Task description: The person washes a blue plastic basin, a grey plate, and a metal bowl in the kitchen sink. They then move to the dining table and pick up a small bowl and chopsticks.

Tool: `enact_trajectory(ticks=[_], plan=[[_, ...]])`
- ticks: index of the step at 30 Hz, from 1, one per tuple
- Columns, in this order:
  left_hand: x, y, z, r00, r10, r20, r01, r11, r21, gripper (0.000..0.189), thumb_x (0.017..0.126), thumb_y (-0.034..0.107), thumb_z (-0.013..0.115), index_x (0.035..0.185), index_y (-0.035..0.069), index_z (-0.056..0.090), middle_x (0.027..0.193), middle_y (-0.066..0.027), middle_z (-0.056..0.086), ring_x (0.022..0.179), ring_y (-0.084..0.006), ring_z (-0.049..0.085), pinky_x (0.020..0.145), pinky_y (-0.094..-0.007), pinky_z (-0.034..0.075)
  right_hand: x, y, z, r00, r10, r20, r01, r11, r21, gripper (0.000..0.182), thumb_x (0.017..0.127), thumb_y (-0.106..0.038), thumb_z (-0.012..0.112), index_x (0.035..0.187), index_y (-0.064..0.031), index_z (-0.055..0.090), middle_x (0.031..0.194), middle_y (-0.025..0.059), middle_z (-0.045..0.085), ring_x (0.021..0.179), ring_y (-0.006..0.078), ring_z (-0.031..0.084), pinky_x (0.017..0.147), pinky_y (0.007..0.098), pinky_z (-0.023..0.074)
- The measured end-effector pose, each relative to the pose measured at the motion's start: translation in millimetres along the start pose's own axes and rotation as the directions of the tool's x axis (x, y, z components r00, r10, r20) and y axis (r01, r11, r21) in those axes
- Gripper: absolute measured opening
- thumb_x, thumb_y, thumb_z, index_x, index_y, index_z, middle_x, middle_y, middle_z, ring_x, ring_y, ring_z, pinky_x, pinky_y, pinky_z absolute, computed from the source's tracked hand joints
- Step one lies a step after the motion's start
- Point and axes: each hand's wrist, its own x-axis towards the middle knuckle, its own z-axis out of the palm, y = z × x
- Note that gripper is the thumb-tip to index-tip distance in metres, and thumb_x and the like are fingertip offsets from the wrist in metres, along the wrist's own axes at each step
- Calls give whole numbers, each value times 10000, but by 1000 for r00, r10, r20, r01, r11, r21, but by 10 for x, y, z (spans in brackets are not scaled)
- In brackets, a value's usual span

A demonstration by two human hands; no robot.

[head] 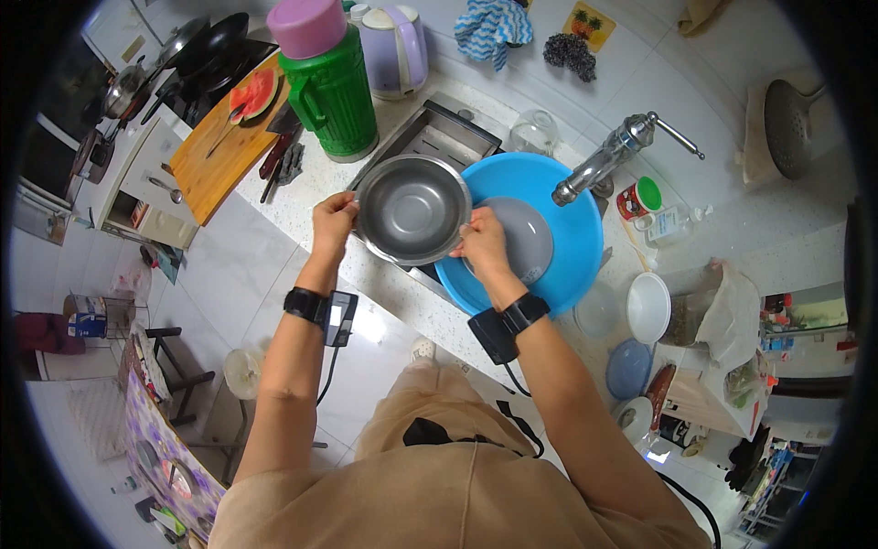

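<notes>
Between my two hands is a stainless steel bowl (411, 209), its inside facing up towards me. My left hand (334, 221) pinches its rim on the left. On the right side, my right hand (483, 240) grips the rim with fingers partly hidden behind the bowl's edge. The bowl is over the sink (439, 134), left of a large blue plastic basin (583, 254). Inside the basin lies a round grey surface (528, 237), perhaps a dish or water; I cannot tell which. A chrome faucet (603, 161) reaches over the basin.
Left of the sink stand a green thermos flask (336, 96) and a purple kettle (394, 55). A wooden cutting board (219, 151) bears a piece of watermelon (255, 95). A glass jar (534, 134) stands behind the basin. At right are a white bowl (648, 309) and a clear bottle (669, 225).
</notes>
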Motion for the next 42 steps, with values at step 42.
enact_trajectory(ticks=[42], plan=[[-422,0,1218,965,81,251,-174,909,378,182,766,135,575,840,-27,607,680,-98,603,578,-150,558,544,-279,434,-361,596,-1015,886,458,74,-462,856,230,127,758,10,504,866,21,440,748,152,538,540,200,553,458,306,480]])
